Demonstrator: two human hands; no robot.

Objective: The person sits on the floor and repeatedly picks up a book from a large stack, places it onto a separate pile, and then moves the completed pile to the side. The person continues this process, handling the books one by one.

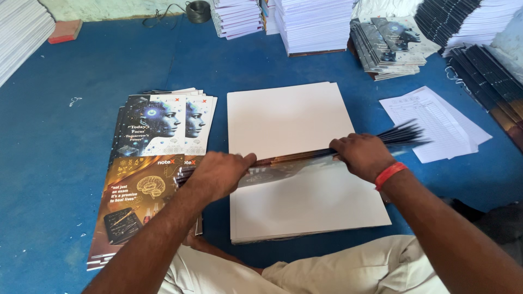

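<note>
The thin stack of dark glossy covers [327, 152] lies crosswise over the white paper stack [294, 125], gripped at its near-left end by the left hand [218, 174] and toward its far-right end by the right hand [362, 155].

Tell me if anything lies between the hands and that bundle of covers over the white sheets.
Nothing visible does. The left hand and right hand already rest on the bundle of covers, held across the white sheet stack.

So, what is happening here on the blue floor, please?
A seated person grips a bundle of printed cover sheets on edge with the left hand and right hand, over a white paper stack. More covers lie flat at the left. Paper piles stand behind.
</note>
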